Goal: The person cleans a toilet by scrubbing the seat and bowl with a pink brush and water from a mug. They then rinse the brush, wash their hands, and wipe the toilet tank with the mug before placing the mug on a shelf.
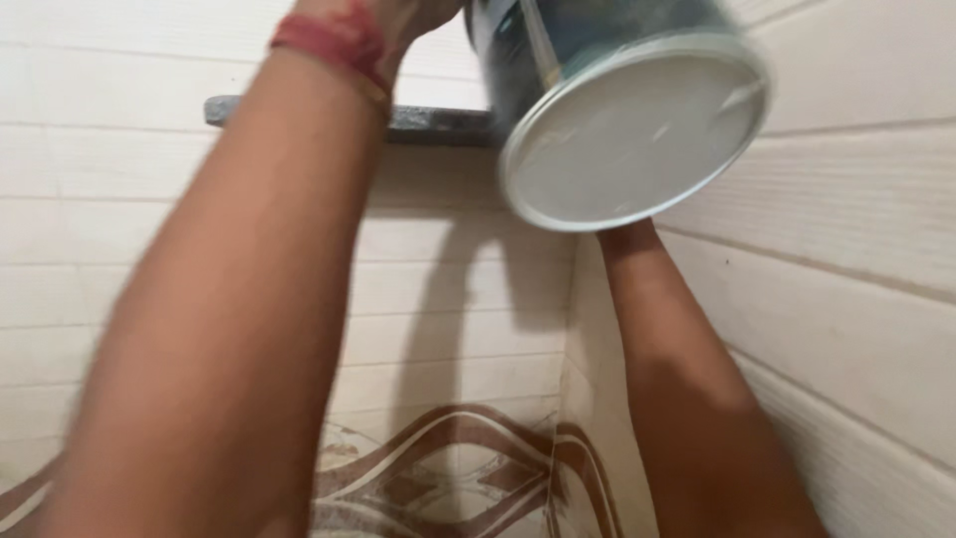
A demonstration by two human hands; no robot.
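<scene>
Head view: both arms reach up in a tiled corner, lifting a round metal tin [617,120] beside a grey stone shelf [438,122]. Its flat, silvery base tilts toward the camera, axis slanting up-left. The tin hides the right hand; the left hand [398,15] is cropped; finger positions cannot be told.

Grey stone shelf [438,122], tiled wall [119,229]

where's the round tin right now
In the head view, the round tin is raised at upper right, tilted, just right of the grey shelf, against the tiled corner.
</scene>
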